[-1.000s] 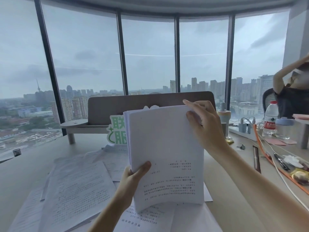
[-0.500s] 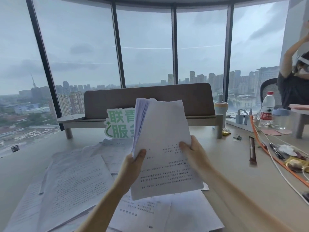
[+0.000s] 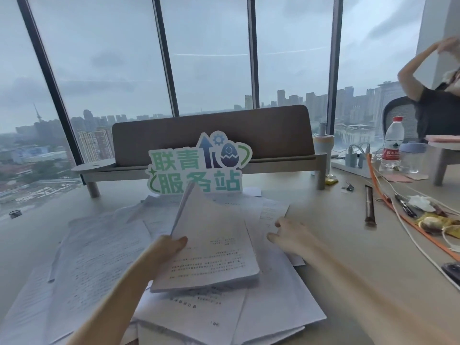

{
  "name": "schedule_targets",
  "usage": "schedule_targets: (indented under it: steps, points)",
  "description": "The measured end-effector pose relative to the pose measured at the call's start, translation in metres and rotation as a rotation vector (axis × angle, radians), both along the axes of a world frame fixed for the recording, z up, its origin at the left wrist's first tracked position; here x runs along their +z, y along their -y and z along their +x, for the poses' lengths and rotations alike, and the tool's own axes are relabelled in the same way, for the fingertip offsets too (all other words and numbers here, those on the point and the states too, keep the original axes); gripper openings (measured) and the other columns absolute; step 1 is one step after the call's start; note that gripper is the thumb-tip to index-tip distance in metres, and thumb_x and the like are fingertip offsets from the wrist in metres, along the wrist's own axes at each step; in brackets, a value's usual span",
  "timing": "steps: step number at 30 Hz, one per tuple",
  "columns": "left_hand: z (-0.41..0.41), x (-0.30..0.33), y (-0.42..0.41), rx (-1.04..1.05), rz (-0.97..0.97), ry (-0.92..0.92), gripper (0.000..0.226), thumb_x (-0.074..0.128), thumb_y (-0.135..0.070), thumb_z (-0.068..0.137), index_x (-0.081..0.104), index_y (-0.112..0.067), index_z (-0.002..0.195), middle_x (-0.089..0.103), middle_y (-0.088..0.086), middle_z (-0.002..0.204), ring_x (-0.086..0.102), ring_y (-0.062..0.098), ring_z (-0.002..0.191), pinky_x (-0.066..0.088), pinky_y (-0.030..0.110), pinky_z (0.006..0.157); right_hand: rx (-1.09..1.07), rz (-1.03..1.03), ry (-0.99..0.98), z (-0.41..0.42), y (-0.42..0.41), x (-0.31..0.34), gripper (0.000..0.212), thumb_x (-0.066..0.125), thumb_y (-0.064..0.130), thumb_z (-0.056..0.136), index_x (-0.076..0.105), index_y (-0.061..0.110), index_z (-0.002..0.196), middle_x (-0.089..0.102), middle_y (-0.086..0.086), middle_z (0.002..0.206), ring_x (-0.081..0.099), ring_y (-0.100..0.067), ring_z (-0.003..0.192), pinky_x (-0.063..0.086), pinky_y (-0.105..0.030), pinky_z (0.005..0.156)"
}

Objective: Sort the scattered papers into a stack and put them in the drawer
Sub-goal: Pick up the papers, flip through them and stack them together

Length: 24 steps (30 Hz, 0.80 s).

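White paper stack [image 3: 211, 247] clamped in my left hand [image 3: 166, 250] grip; right hand [image 3: 288, 236] fingers apart over loose sheets [image 3: 94, 255] on table [image 3: 348, 257].

White stack of papers [image 3: 211, 247] with rows of black print; loose sheets [image 3: 94, 257] the same. Green-and-teal lettered sign [image 3: 199, 168], dark blue arrow. Brown panel [image 3: 268, 130]; orange cable [image 3: 403, 217]; red-capped, red-labelled bottle [image 3: 393, 143].

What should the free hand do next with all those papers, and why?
Probably the right hand should pick up the nearest loose sheets lying on the desk and add them to the stack. The left hand already grips that stack by its edge, the right hand is open and reaching toward the sheets, and many papers are scattered underneath.
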State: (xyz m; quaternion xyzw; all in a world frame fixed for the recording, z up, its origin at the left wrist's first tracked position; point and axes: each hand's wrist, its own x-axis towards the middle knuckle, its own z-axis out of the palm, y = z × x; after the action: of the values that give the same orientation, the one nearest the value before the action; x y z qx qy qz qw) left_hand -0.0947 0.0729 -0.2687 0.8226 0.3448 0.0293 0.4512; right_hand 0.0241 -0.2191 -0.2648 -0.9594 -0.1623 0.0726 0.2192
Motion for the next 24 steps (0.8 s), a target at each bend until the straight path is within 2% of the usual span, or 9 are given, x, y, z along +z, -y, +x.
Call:
schedule_targets:
  steps: [2,6,8,10,14,15,18,20,24]
  points:
    - [0.000,0.000,0.004,-0.008,0.003,-0.003,0.033,0.061,-0.039,0.095,0.069,-0.008,0.103,0.076,0.011,0.090,0.073,0.028,0.082,0.060,0.040,0.081,-0.024,0.124,-0.021,0.002,-0.001,0.000,0.059,0.061,0.045,0.092,0.044,0.020,0.141,0.052,-0.005,0.141,0.046,-0.029,0.131,0.042,-0.037,0.105]
    - [0.001,-0.003,0.009,-0.006,0.001,0.030,0.030,0.061,-0.038,0.095,0.069,-0.010,0.100,0.075,0.010,0.088,0.073,0.027,0.080,0.060,0.040,0.082,-0.125,0.544,-0.150,0.010,0.007,-0.005,0.062,0.079,0.016,0.084,0.050,0.013,0.139,0.054,-0.006,0.138,0.051,-0.025,0.129,0.041,-0.031,0.102]
    - [0.000,-0.002,0.013,-0.012,-0.002,0.027,0.030,0.061,-0.039,0.095,0.069,-0.011,0.099,0.075,0.010,0.088,0.073,0.028,0.081,0.060,0.041,0.082,-0.141,0.708,-0.219,0.007,0.013,-0.003,0.043,0.079,0.000,0.081,0.061,0.012,0.117,0.063,-0.004,0.120,0.059,-0.023,0.114,0.044,-0.033,0.098]
    - [0.000,-0.003,0.016,-0.016,-0.017,0.031,0.031,0.062,-0.040,0.094,0.070,-0.011,0.100,0.076,0.010,0.089,0.074,0.029,0.082,0.060,0.045,0.084,-0.153,0.800,-0.279,0.001,0.017,0.001,0.039,0.079,-0.007,0.079,0.057,0.015,0.102,0.060,0.001,0.095,0.058,-0.019,0.090,0.046,-0.035,0.087]
    - [-0.002,-0.003,0.024,-0.055,-0.029,0.038,0.030,0.064,-0.040,0.093,0.070,-0.011,0.097,0.077,0.009,0.087,0.075,0.027,0.080,0.061,0.044,0.082,-0.208,0.843,-0.370,0.002,0.019,0.001,0.092,0.088,-0.003,0.069,0.037,0.002,0.146,0.063,-0.016,0.122,0.062,-0.032,0.106,0.056,-0.044,0.081]
    - [-0.002,-0.003,0.027,-0.063,-0.039,0.039,0.029,0.065,-0.040,0.093,0.070,-0.011,0.097,0.077,0.009,0.086,0.075,0.027,0.079,0.061,0.043,0.082,-0.210,0.836,-0.380,0.004,0.019,0.000,0.090,0.089,-0.003,0.068,0.042,0.002,0.144,0.066,-0.018,0.121,0.066,-0.033,0.104,0.058,-0.045,0.079]
    - [-0.002,-0.003,0.029,-0.078,-0.077,0.051,0.030,0.066,-0.039,0.092,0.070,-0.010,0.099,0.078,0.010,0.085,0.075,0.028,0.079,0.061,0.044,0.080,-0.181,0.832,-0.407,0.009,0.020,-0.003,0.054,0.087,-0.006,0.068,0.067,0.000,0.118,0.075,-0.015,0.101,0.073,-0.033,0.089,0.059,-0.051,0.085]
    - [-0.004,-0.002,0.028,-0.094,-0.100,0.065,0.031,0.066,-0.039,0.092,0.071,-0.009,0.100,0.078,0.010,0.085,0.075,0.030,0.080,0.061,0.046,0.081,-0.151,0.772,-0.355,0.016,0.022,-0.008,0.040,0.086,-0.002,0.072,0.072,0.002,0.110,0.076,-0.012,0.099,0.073,-0.031,0.088,0.059,-0.047,0.087]
    - [-0.008,-0.003,0.025,-0.132,-0.167,0.084,0.034,0.067,-0.037,0.092,0.070,-0.006,0.106,0.077,0.014,0.091,0.075,0.035,0.086,0.059,0.053,0.085,-0.095,0.574,-0.220,0.030,0.030,-0.015,0.036,0.075,0.008,0.083,0.069,0.010,0.118,0.073,-0.009,0.112,0.070,-0.024,0.097,0.057,-0.034,0.085]
